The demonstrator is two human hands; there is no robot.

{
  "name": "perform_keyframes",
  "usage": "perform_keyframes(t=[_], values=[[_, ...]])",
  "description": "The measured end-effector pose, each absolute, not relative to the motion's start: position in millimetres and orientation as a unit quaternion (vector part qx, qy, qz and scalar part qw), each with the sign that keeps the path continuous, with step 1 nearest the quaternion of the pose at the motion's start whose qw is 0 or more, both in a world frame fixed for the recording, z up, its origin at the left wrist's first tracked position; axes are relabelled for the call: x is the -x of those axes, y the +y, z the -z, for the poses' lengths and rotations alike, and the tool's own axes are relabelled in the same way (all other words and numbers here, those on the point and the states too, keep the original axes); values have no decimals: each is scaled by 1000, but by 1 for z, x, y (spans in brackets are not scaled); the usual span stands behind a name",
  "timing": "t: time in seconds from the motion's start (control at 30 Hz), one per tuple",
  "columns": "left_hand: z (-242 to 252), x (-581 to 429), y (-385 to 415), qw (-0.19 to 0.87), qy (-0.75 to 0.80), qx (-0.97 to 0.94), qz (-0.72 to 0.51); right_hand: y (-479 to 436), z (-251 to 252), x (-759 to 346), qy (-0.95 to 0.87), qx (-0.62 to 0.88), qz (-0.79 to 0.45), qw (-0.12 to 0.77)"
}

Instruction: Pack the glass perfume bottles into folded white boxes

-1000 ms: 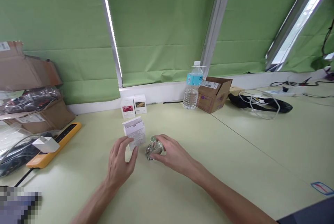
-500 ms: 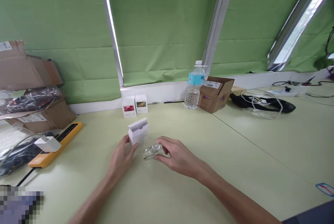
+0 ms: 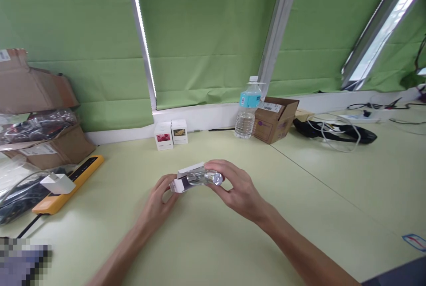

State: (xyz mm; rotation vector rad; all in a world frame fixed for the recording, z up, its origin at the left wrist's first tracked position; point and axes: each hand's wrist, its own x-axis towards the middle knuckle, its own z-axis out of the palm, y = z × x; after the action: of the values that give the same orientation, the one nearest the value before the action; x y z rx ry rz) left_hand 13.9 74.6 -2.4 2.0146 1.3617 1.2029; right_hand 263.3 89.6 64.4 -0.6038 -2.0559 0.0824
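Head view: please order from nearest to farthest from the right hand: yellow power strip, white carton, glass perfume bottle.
1. Glass perfume bottle, held in the right hand.
2. White carton, just left of it.
3. Yellow power strip, far left.

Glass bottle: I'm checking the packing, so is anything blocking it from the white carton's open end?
Nothing visible: the glass bottle in the right hand meets the mouth of the white carton in the left hand, with the carton's open flap lying above it.

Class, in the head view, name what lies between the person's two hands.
The head view shows a white carton and a glass perfume bottle there. The carton is at the left hand, the bottle at the right hand, its end at the carton's open mouth.
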Motion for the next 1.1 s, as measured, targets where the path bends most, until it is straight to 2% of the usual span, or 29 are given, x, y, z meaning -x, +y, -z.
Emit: perform_keyframes(t=[0.33,0.6,1.1], values=[[5,-13,74,216,480,-736,-426,80,-61,-256,-878,269,-72,389],[6,-14,75,223,487,-727,-430,82,-59,-256,-898,279,-26,338],[10,-11,77,224,480,-732,-429,85,-55,-254,-907,234,-9,349]])
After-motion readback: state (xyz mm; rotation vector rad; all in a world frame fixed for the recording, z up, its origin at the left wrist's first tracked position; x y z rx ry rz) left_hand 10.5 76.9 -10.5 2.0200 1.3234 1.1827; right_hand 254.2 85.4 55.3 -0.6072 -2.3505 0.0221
